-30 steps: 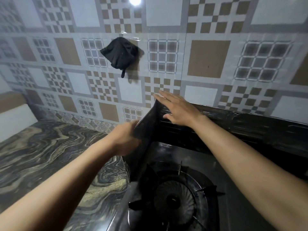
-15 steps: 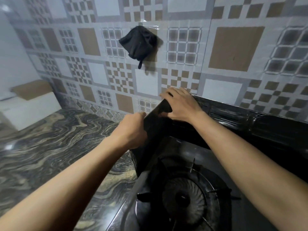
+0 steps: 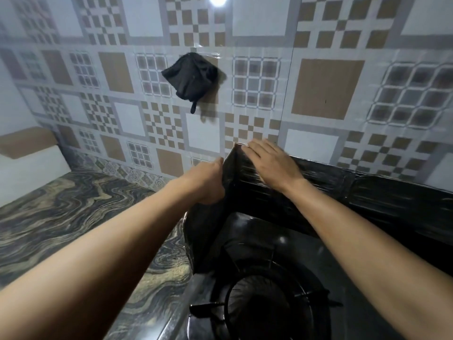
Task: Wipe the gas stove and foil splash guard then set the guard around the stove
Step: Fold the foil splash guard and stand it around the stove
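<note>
Since 0.5 s ago your right hand [image 3: 272, 165] flattens, fingers spread open on the splash guard [image 3: 318, 192]; left hand [image 3: 208, 182] pinches its side panel w/ closed grip.

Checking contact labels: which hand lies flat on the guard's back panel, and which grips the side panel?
The right hand lies flat, fingers spread, on the back panel of the splash guard by its corner fold. The left hand is closed on the side panel's edge.
</note>
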The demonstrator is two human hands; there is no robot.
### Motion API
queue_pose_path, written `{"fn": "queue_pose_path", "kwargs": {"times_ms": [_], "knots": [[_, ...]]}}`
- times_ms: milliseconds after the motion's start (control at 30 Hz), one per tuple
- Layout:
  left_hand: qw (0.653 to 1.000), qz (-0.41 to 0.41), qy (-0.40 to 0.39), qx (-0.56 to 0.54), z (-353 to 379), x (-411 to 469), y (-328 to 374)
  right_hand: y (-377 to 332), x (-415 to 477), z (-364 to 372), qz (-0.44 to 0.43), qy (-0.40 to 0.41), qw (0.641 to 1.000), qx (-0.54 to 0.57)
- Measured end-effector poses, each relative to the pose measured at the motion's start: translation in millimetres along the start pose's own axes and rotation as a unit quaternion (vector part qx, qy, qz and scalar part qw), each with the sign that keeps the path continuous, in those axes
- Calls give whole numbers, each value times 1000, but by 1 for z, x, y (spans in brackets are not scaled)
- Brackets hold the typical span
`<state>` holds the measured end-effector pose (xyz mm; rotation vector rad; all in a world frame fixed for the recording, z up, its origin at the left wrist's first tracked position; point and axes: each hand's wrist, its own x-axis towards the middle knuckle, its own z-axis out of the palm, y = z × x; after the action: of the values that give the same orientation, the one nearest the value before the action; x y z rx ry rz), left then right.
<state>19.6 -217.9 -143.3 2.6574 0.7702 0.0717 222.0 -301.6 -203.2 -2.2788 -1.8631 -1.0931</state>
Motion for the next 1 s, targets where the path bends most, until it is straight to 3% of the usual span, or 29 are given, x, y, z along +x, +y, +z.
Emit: {"fn": "queue_pose_path", "kwargs": {"times_ms": [233, 467, 567, 833, 933, 1000], "knots": [[997, 72, 6, 42, 6, 10, -5, 11, -11, 23, -22, -97, 981, -164], [994, 78, 11, 73, 10, 21, -11, 9, -12, 47, -34, -84, 984, -151], [993, 78, 29, 83, 13, 27, -10, 6, -12, 46, -23, -115, 985, -126], [985, 44, 52, 159, 11, 21, 3, 6, -16, 7, -29, -152, 985, -73], [974, 48, 98, 199, 14, 17, 13, 15, -52, -15, 18, -122, 989, -87], [969, 18, 109, 220, 21, 16, 27, 16, -80, -31, 95, -134, 981, -107]]}}
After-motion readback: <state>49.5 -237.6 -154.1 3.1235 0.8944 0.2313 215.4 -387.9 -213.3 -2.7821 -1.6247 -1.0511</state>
